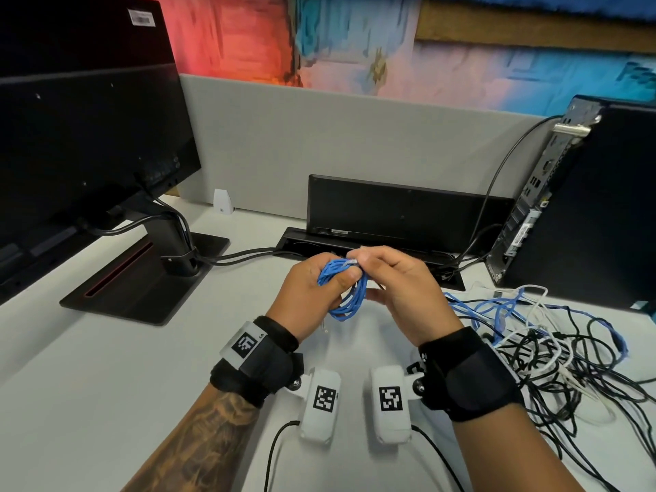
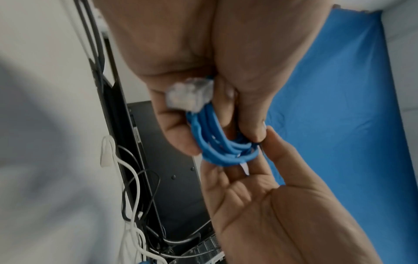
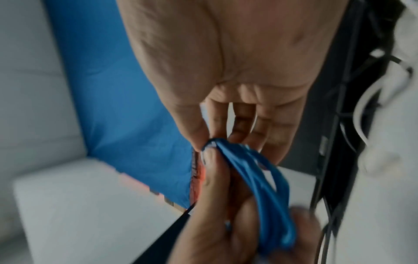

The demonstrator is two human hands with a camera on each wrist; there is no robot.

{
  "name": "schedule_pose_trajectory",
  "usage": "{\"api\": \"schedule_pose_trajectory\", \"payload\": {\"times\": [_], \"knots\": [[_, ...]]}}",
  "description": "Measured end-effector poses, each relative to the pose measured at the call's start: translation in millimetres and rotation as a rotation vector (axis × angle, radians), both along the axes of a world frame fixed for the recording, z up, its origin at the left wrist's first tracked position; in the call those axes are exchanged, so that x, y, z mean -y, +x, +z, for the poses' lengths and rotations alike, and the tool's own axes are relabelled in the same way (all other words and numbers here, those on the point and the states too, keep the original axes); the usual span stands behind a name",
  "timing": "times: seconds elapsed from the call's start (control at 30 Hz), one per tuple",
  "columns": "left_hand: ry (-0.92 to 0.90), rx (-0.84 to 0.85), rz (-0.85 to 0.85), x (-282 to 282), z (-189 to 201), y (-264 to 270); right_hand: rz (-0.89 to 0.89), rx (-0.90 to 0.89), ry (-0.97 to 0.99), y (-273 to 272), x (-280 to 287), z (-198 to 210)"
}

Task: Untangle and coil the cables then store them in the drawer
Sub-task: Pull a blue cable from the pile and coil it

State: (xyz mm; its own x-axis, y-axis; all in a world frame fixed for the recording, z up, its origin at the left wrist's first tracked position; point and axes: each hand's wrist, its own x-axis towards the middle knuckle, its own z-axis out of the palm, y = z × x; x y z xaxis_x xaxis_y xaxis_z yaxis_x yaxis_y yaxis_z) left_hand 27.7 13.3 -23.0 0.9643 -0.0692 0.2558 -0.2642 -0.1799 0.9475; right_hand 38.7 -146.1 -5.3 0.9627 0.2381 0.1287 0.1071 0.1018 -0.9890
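**Ana:** Head view, from the left: the monitor point(image 1: 88, 136), then the left hand point(image 1: 305, 296) with its grip closed round a blue cable coil point(image 1: 346, 296), held above the surface point(image 1: 106, 367).

**Ben:** And the right hand point(image 1: 401, 296)?

**Ana:** Its grip pinches the clear plug end point(image 2: 190, 94) against the coil's top. Further right lies the tangled pile point(image 1: 550, 349) of black, white and blue cables.

**Ben:** So it's the coiling step, I'd judge, nearly finished.

**Ana:** Next, tuck that end so the loops hold, then find the drawer. None shows here.
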Motion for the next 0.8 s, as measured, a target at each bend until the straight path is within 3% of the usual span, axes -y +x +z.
{"api": "schedule_pose_trajectory", "payload": {"times": [0.03,0.13,0.17,0.23,0.33,0.43,0.57,0.63,0.7,0.8], "knots": [[-0.039,-0.029,-0.027,-0.5,1.3,-0.2,-0.031,0.065,-0.068,0.9,1.0,1.1],[-0.384,-0.249,-0.112,-0.1,8.1,1.2,-0.157,0.315,-0.274,2.5,1.4,0.8],[-0.406,-0.256,-0.106,0.1,7.9,1.8,-0.178,0.376,-0.325,1.8,-0.6,0.5],[-0.308,-0.196,-0.103,2.3,4.3,1.4,-0.216,0.375,-0.3,0.6,-4.9,2.1],[-0.164,-0.083,-0.112,7.9,0.7,-1.1,-0.259,0.198,-0.059,3.0,-3.4,12.3],[-0.043,-0.028,-0.079,16.0,-1.4,-0.7,-0.276,0.105,0.022,3.8,2.3,14.9],[-0.328,-0.186,-0.199,20.9,1.5,-0.9,-0.342,0.239,-0.035,0.5,2.5,21.0],[-0.346,-0.175,-0.247,22.4,3.8,-0.2,-0.374,0.338,-0.079,1.1,2.3,24.9],[-0.225,-0.12,-0.215,21.6,4.9,0.9,-0.388,0.327,-0.071,2.0,2.4,24.0],[0.098,0.059,-0.086,17.5,0.8,-0.5,-0.37,0.154,0.007,2.2,1.2,20.4]]}}
